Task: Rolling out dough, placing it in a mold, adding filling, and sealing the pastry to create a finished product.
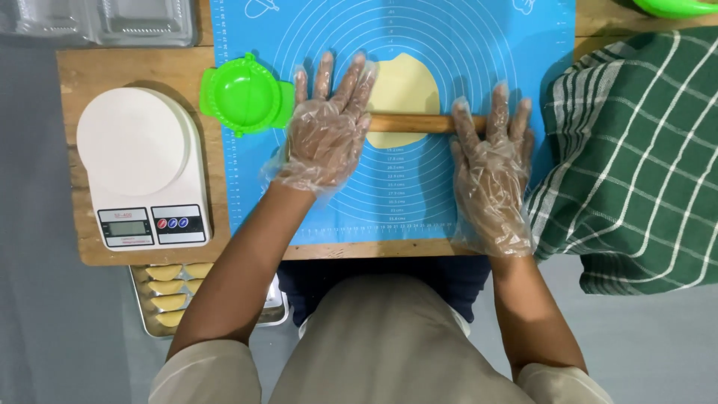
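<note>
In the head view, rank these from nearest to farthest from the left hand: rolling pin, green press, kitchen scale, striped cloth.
From the left hand:
1. Rolling pin, under the palm, touching.
2. Green press, just to its left on the mat's edge.
3. Kitchen scale, farther left on the board.
4. Striped cloth, far right, beyond the right hand.
</note>
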